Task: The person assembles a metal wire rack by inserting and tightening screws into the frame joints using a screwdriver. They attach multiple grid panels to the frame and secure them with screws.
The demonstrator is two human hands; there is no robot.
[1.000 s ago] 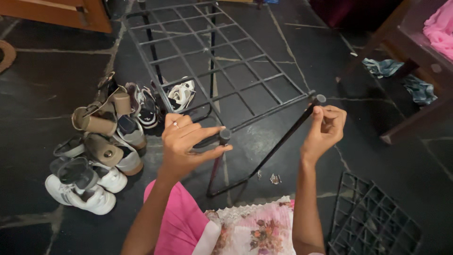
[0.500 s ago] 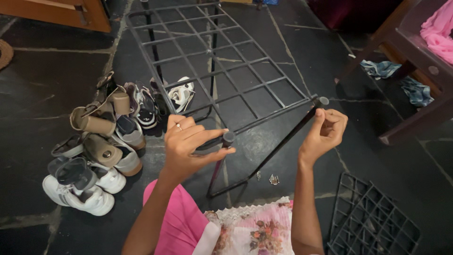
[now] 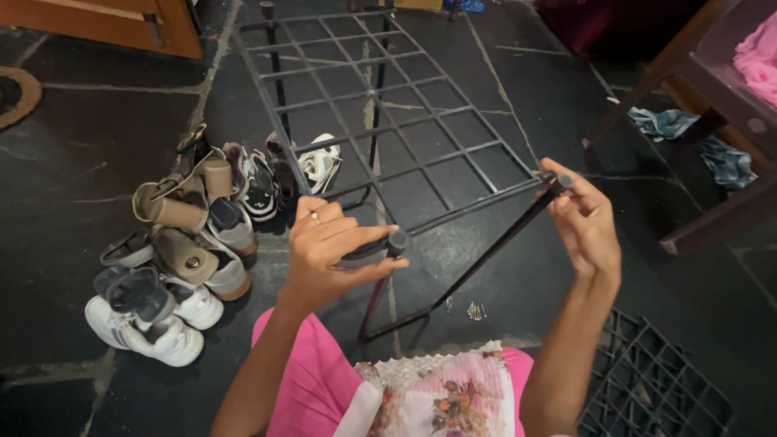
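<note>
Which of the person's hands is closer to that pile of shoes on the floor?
Left. The left hand grips the black rack frame beside the shoes; the right hand holds the far corner.

Bare arms, ring (image 3: 316, 218) on left hand (image 3: 324, 251), pink garment (image 3: 312, 380) — floral, lace-edged cloth (image 3: 437, 396) over it
</note>
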